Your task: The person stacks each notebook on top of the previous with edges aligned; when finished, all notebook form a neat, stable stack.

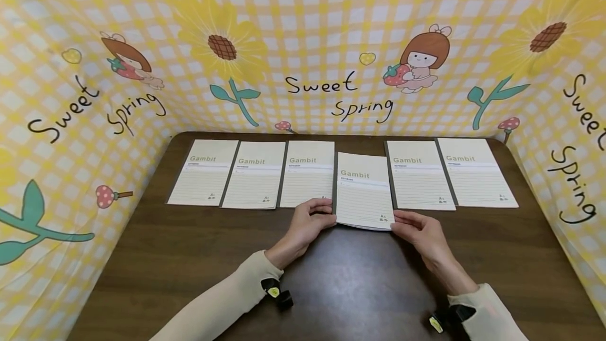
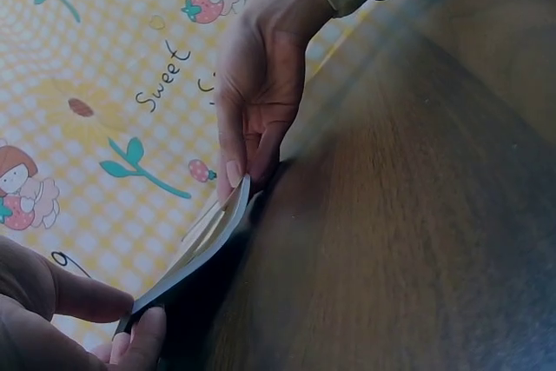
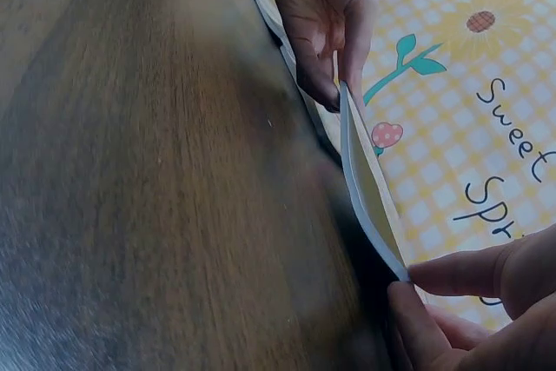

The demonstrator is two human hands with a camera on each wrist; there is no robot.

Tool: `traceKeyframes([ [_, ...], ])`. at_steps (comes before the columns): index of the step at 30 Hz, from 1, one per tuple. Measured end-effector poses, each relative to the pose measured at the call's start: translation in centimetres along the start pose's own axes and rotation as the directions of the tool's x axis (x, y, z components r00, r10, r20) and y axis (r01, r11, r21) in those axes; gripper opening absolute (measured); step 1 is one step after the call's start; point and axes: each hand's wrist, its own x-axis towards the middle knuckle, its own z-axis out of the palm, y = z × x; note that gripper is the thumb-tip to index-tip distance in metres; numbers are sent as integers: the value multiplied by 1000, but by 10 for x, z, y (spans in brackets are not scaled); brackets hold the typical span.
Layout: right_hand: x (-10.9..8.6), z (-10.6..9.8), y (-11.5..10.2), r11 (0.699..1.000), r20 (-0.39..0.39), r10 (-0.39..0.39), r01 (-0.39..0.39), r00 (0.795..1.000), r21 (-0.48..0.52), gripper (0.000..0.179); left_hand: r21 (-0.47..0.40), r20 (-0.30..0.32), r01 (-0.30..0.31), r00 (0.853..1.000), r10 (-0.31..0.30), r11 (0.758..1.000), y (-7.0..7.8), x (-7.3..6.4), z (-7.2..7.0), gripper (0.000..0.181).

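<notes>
Both hands hold one cream notebook [image 1: 363, 193] with a dark spine and "Gambit" on its cover. At its lower left corner my left hand [image 1: 310, 225] pinches the edge between thumb and fingers. My right hand [image 1: 423, 233] pinches the lower right corner. Seen from the left wrist, the held notebook [image 2: 204, 236] bows between the two hands, its near edge raised off the wood. The right wrist view shows the same notebook [image 3: 369, 193] sagging, its pages slightly parted. Its far end reaches into the row of similar notebooks; whether that end touches the table cannot be told.
Matching notebooks lie in a row along the back of the brown table [image 1: 331, 288]: three to the left, including one notebook [image 1: 310, 172] beside the held one, and two to the right, the nearer notebook [image 1: 418, 175] close by. Checked cloth [image 1: 303, 41] hangs behind and on both sides.
</notes>
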Motion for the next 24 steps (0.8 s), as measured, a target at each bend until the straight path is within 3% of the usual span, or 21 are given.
traceKeyframes([
  [11,5,4,-5,991,60,28,-35,998,126,59,33,-12,-34,999,35,999,5,0,-10,44],
  [19,17,23,-9,991,94,-3,-9,996,131,57,105,-55,-73,995,79,992,6,-4,-31,43],
  [24,25,38,-13,992,126,-17,2,992,123,55,165,-99,-65,992,82,984,6,-7,-46,42],
])
